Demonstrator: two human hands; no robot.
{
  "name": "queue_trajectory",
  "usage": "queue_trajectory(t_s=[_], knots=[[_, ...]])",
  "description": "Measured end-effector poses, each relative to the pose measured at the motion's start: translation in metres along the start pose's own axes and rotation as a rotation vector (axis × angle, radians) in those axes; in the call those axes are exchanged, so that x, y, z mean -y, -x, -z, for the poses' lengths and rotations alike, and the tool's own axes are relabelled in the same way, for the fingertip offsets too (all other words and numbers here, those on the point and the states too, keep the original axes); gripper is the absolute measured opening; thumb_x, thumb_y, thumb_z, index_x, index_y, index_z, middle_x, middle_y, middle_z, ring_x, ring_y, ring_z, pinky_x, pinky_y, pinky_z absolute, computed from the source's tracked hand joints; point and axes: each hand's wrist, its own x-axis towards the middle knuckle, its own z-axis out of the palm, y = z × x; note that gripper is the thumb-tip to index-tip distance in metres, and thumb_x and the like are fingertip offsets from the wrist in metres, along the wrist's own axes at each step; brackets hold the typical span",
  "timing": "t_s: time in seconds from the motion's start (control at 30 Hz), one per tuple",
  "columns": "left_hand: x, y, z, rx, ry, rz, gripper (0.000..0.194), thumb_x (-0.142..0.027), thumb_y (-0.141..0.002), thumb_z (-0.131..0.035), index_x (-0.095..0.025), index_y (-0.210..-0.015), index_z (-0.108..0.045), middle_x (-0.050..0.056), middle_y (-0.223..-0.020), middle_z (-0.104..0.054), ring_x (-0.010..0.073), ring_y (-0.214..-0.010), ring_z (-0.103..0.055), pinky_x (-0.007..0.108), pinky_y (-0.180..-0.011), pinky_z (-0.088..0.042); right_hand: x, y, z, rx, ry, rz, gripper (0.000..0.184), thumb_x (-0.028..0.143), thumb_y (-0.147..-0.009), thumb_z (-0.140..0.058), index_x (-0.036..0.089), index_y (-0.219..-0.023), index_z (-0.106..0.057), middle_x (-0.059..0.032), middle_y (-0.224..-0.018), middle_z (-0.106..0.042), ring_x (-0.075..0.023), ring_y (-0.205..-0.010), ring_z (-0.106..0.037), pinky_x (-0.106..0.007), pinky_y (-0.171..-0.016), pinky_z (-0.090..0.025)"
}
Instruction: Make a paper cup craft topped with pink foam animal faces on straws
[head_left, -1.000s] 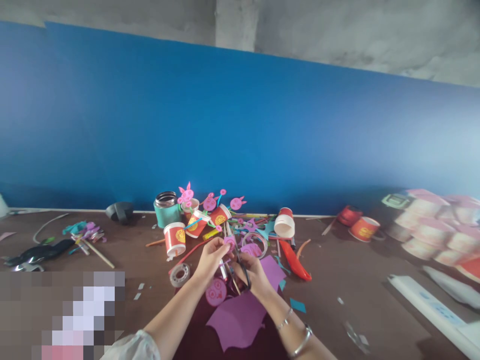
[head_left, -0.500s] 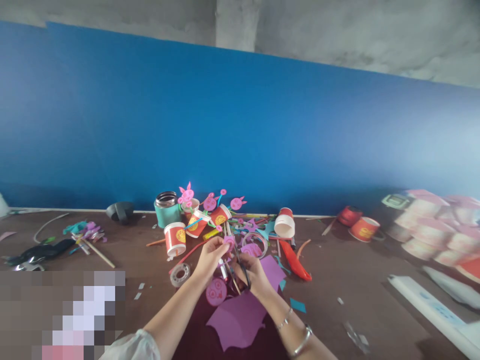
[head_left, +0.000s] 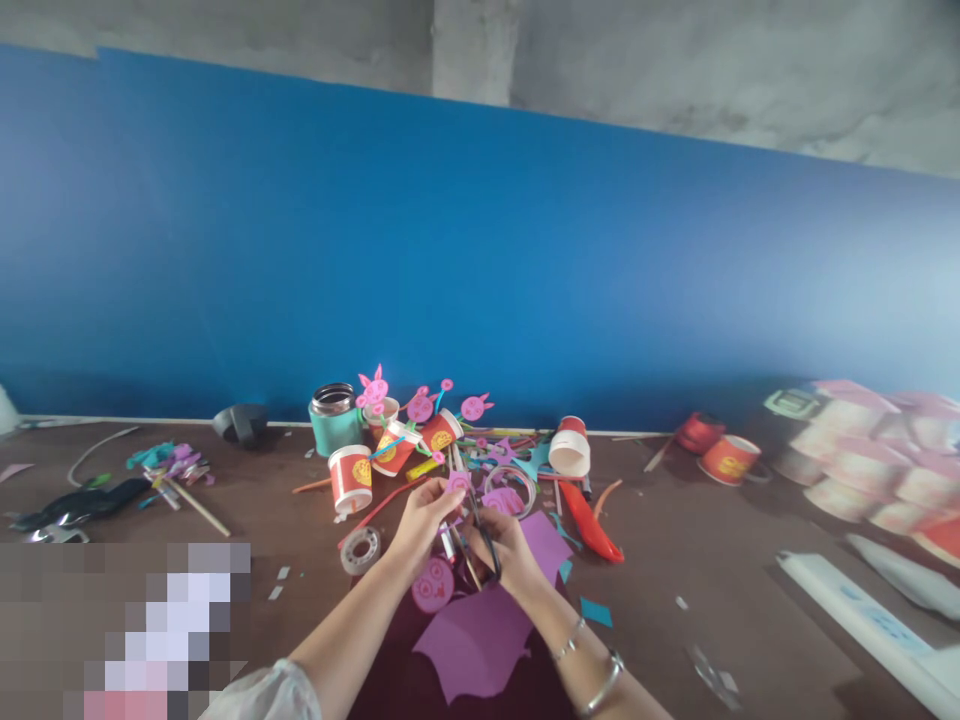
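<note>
Between the fingertips of my left hand (head_left: 424, 515) is a small pink paper cutout (head_left: 458, 484) with drawn lines. My right hand (head_left: 504, 545) is closed round the dark handles of a pair of scissors (head_left: 489, 545), whose blades point up beside the cutout. Whether the blades touch the paper I cannot tell. Below my hands lie a round pink paper face (head_left: 433, 585) and a large purple paper sheet (head_left: 474, 645) with scalloped edges. A marker (head_left: 448, 540) lies partly hidden behind my left hand.
Red paper cups (head_left: 351, 478), some bearing pink paper animal faces (head_left: 474, 407), stand beyond my hands near a teal thermos (head_left: 334, 420). A tape roll (head_left: 361, 550) lies left, a red balloon-like piece (head_left: 591, 520) right. Stacked cups (head_left: 855, 450) and a white power strip (head_left: 855, 610) are far right.
Almost nothing differs. My left hand and the pink cutout have shifted very slightly, while the scissors keep about the same position.
</note>
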Motion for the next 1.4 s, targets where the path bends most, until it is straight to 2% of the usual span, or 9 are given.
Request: queue_trajectory(t_s=[0.2, 0.57, 0.97, 1.23, 1.4], knots=[[0.0043, -0.0015, 0.0006, 0.030, -0.031, 0.027, 0.026, -0.032, -0.058, -0.076, -0.013, -0.060, -0.058, -0.004, -0.047, -0.053, 0.0050, -0.043, -0.042, 0.018, -0.046, -0.028, -0.0007, 0.0002, -0.0001, 0.028, 0.006, 0.031, 0.036, 0.046, -0.064, -0.072, 0.016, -0.073, -0.053, 0.0053, -0.042, -0.053, -0.0091, -0.033, -0.047, -0.019, -0.033, -0.036], [0.0006, -0.0019, 0.0036, 0.017, -0.038, 0.052, 0.024, -0.030, -0.056, -0.076, -0.013, -0.060, -0.059, -0.005, -0.046, -0.050, 0.0041, -0.041, -0.039, 0.018, -0.043, -0.025, -0.0002, 0.0002, 0.0006, 0.012, -0.001, 0.006, 0.037, 0.046, -0.063, -0.072, 0.016, -0.070, -0.053, 0.0068, -0.038, -0.048, -0.0074, -0.030, -0.041, -0.019, -0.032, -0.034], [-0.0005, 0.0020, -0.0016, -0.019, 0.123, 0.053, 0.025, -0.028, -0.054, -0.080, -0.014, -0.060, -0.060, -0.006, -0.049, -0.051, 0.0046, -0.045, -0.041, 0.019, -0.049, -0.031, 0.0028, 0.0010, -0.0011, -0.002, -0.011, 0.016, 0.035, 0.045, -0.063, -0.072, 0.016, -0.069, -0.054, 0.0071, -0.039, -0.047, -0.0071, -0.031, -0.041, -0.018, -0.032, -0.034], [0.0018, -0.0005, -0.0002, 0.044, -0.008, 0.031, 0.028, -0.034, -0.056, -0.079, -0.011, -0.065, -0.064, -0.002, -0.050, -0.055, 0.0077, -0.045, -0.045, 0.020, -0.045, -0.030, 0.0020, 0.0002, 0.0000, 0.001, 0.014, 0.037, 0.039, 0.049, -0.062, -0.072, 0.016, -0.070, -0.053, 0.0056, -0.041, -0.051, -0.0085, -0.033, -0.045, -0.019, -0.034, -0.034], [0.0011, -0.0029, 0.0022, 0.045, -0.036, 0.033, 0.029, -0.035, -0.056, -0.079, -0.011, -0.067, -0.065, -0.001, -0.051, -0.057, 0.0079, -0.046, -0.047, 0.020, -0.045, -0.032, -0.0008, 0.0003, 0.0009, 0.002, 0.000, 0.042, 0.039, 0.051, -0.065, -0.069, 0.016, -0.072, -0.053, 0.0068, -0.038, -0.048, -0.0077, -0.030, -0.042, -0.019, -0.032, -0.034]])
